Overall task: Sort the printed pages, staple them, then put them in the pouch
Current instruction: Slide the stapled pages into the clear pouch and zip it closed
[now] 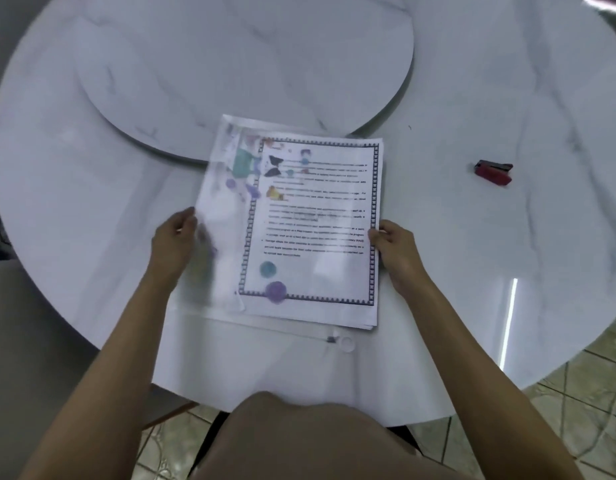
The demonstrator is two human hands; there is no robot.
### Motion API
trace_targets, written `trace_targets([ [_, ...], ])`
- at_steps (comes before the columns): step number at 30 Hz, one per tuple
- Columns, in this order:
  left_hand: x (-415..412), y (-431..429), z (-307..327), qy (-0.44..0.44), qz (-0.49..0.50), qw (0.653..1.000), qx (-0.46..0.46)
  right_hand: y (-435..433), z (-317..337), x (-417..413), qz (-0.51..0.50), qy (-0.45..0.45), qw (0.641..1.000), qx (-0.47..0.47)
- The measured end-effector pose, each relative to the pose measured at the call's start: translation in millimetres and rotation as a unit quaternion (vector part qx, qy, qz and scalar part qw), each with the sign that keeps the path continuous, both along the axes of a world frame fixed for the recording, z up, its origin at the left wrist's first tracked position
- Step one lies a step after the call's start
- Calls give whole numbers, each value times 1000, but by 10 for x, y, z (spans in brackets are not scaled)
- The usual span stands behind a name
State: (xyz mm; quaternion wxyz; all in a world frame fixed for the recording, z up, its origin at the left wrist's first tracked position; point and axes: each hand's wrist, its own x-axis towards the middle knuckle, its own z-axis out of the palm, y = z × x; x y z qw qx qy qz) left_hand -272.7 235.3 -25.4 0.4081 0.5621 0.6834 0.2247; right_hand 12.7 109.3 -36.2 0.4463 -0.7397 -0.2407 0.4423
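Note:
A stack of printed pages [320, 216] with a dark patterned border lies near the table's front edge. It overlaps a clear plastic pouch [223, 188] printed with coloured shapes; the pouch's zip slider [331, 339] shows just in front of the pages. Whether the pages are partly inside the pouch I cannot tell. My left hand [174, 237] grips the pouch's left edge. My right hand [391, 242] pinches the right edge of the pages. A red and black stapler [493, 172] rests on the table to the right, apart from both hands.
The round white marble table [507, 98] carries a raised round turntable [244, 71] at its middle, just behind the pages. Tiled floor [559, 410] shows at the lower right, and a chair edge at the lower left.

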Motion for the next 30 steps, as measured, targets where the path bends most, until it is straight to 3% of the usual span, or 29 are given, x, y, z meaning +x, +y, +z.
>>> trace_targets([
  [5, -47, -118, -33, -67, -8, 997, -24, 133, 55, -176, 35, 132, 991, 8],
  [9, -126, -206, -47, -99, 0, 994, -54, 147, 37, -250, 82, 298, 951, -1],
  [13, -150, -287, -57, -110, 40, 992, -52, 194, 26, -383, 128, 344, 930, 17],
  [15, -179, -303, -64, -94, 64, 993, -35, 204, 52, -415, 132, 315, 940, -2],
  [18, -193, -348, -81, -26, 67, 997, 12, 149, 100, -396, 105, 135, 985, -38],
  [21, -140, -504, -68, 25, 51, 991, 123, -18, 121, -329, 9, 3, 1000, -15],
  [23, -57, -693, -93, 30, -48, 977, 208, -192, 159, -312, -3, -40, 999, -14],
  [25, 85, -913, -142, -3, -210, 945, 252, -373, 199, -326, 21, -72, 997, -37],
  [28, 336, -1203, -277, -3, -459, 832, 312, -585, 235, -376, 76, -95, 991, -63],
  [30, 472, -1303, -352, 18, -541, 776, 324, -688, 230, -411, 97, -100, 987, -75],
])
